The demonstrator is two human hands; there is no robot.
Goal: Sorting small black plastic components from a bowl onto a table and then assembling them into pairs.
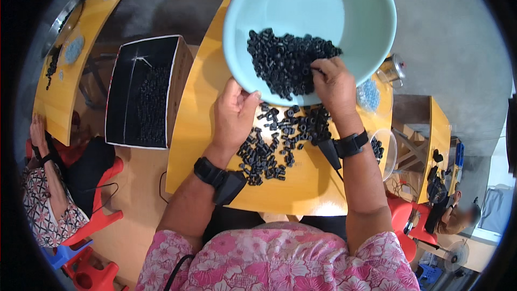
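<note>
While the left hand wraps its fingers and thumb over the near left rim of a pale turquoise basin, the right hand reaches over the near right rim, its fingers bent inward and set narrowly among the black parts; whether they pinch one of these cannot be told. The basin covers the far portion of a yellow table, its open side tilted toward the person, and the parts inside are heaped against its near wall; whether its underside touches the tabletop is hidden. Loose black pieces lie scattered on the table between the basin's near rim and the table's near edge, packed more closely close to the right forearm. Along the table's right edge are a clear container with bluish bits and, nearer the person, a round clear tub holding more black pieces, with a metal canister farther away. Beyond the table's left edge stands a cardboard box, lined in black, with many small dark pieces inside. Each wrist wears a black band.
</note>
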